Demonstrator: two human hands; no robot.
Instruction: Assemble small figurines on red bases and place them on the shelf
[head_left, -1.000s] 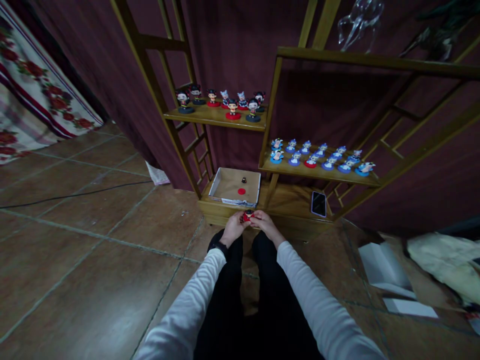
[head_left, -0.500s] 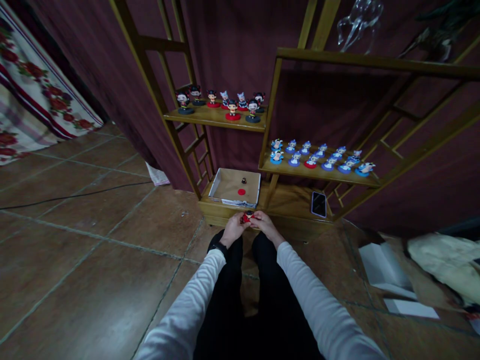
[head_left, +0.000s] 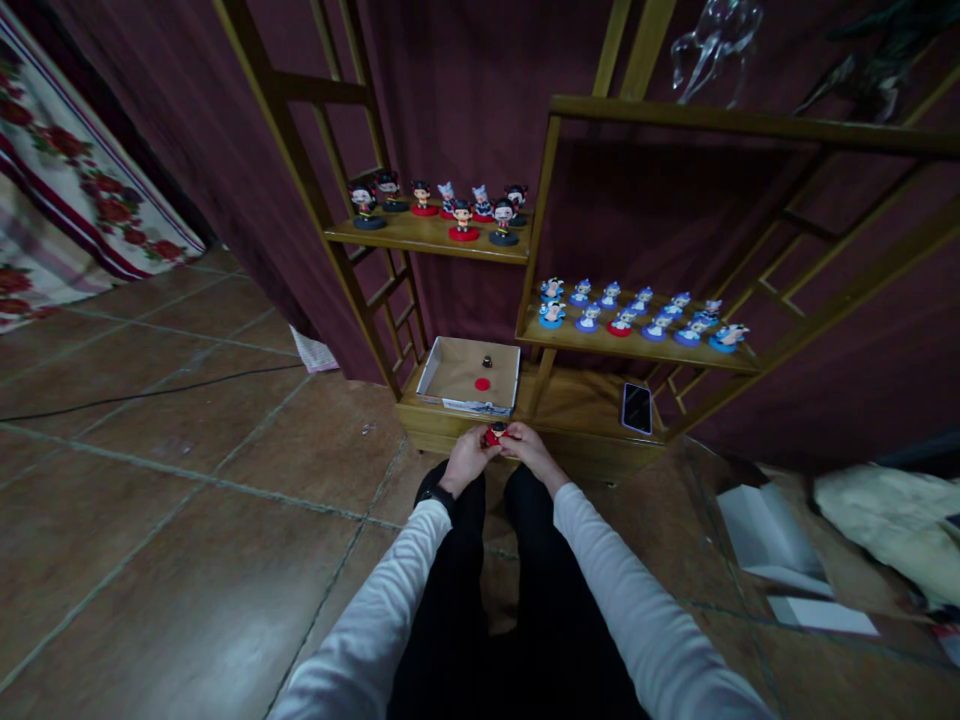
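Observation:
Between my two hands is a small red figurine (head_left: 496, 433) with dark hair, held just in front of the cabinet's lower ledge. My left hand (head_left: 469, 456) grips it from the left, my right hand (head_left: 527, 449) from the right, both with closed fingers that cover its sides. Right behind them stands a shallow open box (head_left: 450, 373) on the ledge. Inside the box lie a flat red disc (head_left: 482, 384) and a small dark piece (head_left: 487, 362), too small to make out.
Several figurines (head_left: 462, 218) on round bases stand on the upper left shelf (head_left: 420, 236); rows of bluish ones (head_left: 588, 317) fill the right shelf (head_left: 645, 345). A phone (head_left: 637, 408) lies at the ledge's right. White cartons (head_left: 772, 535) rest on the floor, and a glass ornament (head_left: 718, 50) stands above.
The view has shifted very slightly. My hands and the red figurine stay in nearly the same place.

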